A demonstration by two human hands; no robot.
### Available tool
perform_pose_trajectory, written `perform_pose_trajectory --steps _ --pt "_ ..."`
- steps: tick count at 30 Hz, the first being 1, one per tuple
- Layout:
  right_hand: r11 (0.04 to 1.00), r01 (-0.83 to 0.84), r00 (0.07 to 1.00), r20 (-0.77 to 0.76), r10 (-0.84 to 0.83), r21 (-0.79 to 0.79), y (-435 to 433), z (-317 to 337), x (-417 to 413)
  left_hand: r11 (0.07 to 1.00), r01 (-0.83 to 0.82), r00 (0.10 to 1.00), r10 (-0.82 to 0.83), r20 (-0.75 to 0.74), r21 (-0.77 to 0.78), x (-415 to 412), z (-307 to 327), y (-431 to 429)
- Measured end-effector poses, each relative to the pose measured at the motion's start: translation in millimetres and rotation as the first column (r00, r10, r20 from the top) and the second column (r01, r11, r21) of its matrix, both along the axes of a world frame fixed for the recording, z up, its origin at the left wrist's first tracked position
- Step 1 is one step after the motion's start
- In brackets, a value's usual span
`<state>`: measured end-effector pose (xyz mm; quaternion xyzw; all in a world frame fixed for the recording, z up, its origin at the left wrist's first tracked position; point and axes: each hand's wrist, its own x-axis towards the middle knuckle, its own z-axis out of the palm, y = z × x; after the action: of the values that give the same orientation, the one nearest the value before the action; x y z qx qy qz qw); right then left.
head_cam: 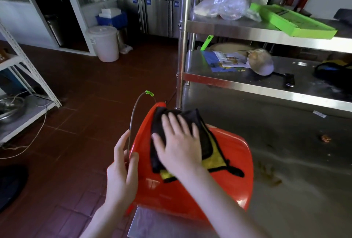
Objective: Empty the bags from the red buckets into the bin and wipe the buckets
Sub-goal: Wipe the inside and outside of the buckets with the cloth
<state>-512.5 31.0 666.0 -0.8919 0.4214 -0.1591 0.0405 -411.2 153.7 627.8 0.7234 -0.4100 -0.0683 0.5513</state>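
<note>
A red bucket lies on its side at the near left corner of the steel table, its rim toward the left. Its wire handle with a green grip arches up over the floor. My right hand lies flat with spread fingers on a black and yellow cloth, pressing it against the bucket's side. My left hand grips the bucket's rim where the handle meets it, thumb on the red wall.
Steel shelves over the table carry a green tray, plastic bags and papers. A white lidded bucket stands on the red tile floor at the back. A white rack with cables is at the left. Crumbs lie on the table.
</note>
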Motion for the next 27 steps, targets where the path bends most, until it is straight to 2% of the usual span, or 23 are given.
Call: perform_pose_trajectory --steps 3,5,7,9,13,15,18,20,22,25,27 --pt "0.996 -0.054 0.998 0.038 0.057 -0.074 33.1 -15.1 -10.4 0.999 -0.004 1.0 0.005 -0.013 0.039 16.3 31.5 -15.1" --pt "0.994 -0.066 0.996 0.054 0.07 -0.087 47.0 -23.3 -21.2 0.985 -0.021 0.999 0.014 0.04 0.17 29.0 51.7 -45.1" --pt "0.993 -0.075 0.996 0.046 0.08 -0.089 49.3 -23.3 -27.1 0.933 0.033 0.997 -0.057 0.057 0.358 32.0 65.4 -79.0" --pt "0.997 -0.048 0.998 0.044 0.051 -0.063 37.5 -17.7 -33.9 0.897 0.051 0.993 -0.094 0.077 0.438 27.5 70.9 -98.8" --pt "0.985 0.157 0.987 -0.043 -0.154 0.077 -11.7 -11.3 -73.1 0.944 0.026 0.998 -0.045 0.05 0.33 31.0 67.9 -84.9" --pt "0.937 0.275 0.96 -0.106 -0.258 0.215 -45.5 -10.2 -99.3 0.966 -0.006 0.998 -0.01 0.059 0.259 27.4 62.8 -66.4" --pt "0.864 0.343 0.939 -0.145 -0.311 0.369 -77.7 -6.8 -123.3 0.994 0.028 0.998 -0.034 0.056 0.105 8.4 53.9 -47.3" --pt "0.879 0.35 0.937 -0.126 -0.327 0.323 -79.7 -6.7 -121.1 0.997 0.057 0.998 -0.058 0.021 0.042 -0.4 47.8 -42.2" --pt "0.926 0.286 0.958 -0.066 -0.279 0.245 -70.2 -4.4 -101.4 0.997 0.078 0.996 -0.078 -0.032 0.007 -2.0 43.2 -37.8" --pt "0.995 0.05 0.998 0.027 -0.053 0.09 -36.4 1.8 -48.5 0.995 0.095 0.995 -0.095 0.004 -0.004 -1.7 34.2 -32.6" --pt "0.997 -0.077 0.996 0.043 0.077 -0.008 -8.6 3.8 -19.1 0.996 0.092 0.995 -0.092 0.046 -0.014 -1.2 26.3 -27.3"
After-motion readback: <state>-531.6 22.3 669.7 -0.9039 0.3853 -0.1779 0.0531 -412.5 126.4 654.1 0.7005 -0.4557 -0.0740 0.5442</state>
